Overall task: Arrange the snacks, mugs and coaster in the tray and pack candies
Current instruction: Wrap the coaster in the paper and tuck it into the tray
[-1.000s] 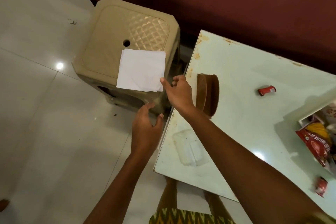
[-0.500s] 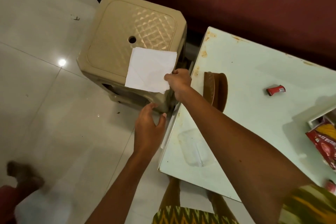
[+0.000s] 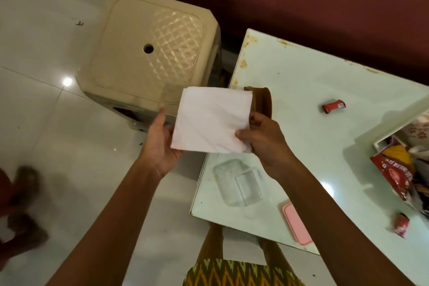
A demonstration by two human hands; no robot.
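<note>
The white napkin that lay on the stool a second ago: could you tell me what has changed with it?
The right hand pinched the white napkin and lifted it off the stool toward the person; the left hand now supports its other edge. The stool, table and red candy stayed put.

Left hand [image 3: 160, 144]: palm up, fingers spread, thumb raised.
Right hand [image 3: 264, 139]: thumb and fingers pinched, forearm extended forward.
</note>
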